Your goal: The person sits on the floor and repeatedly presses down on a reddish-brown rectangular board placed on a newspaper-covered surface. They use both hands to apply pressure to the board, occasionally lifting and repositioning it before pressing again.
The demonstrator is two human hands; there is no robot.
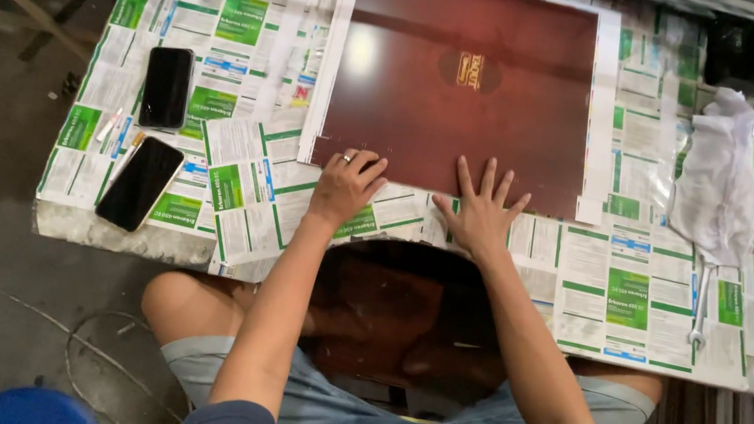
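The dark red sheet [463, 84] lies flat on the paper-covered tabletop [605, 299], squared just ahead of our grip: left hand [347, 187] loosely curled, right hand [481, 210] spread flat, both pressing its near edge, grasping nothing. Beside our right hand lies a white cloth [721, 176]. The sheet's far edge is hard to make out.

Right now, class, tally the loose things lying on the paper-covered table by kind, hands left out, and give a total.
Dark red glossy sheet: 1
Black phones: 2, one and another
White cloth: 1
Metal wrench: 1
Total: 5

Both hands, left hand and right hand, rest at the sheet's near edge.
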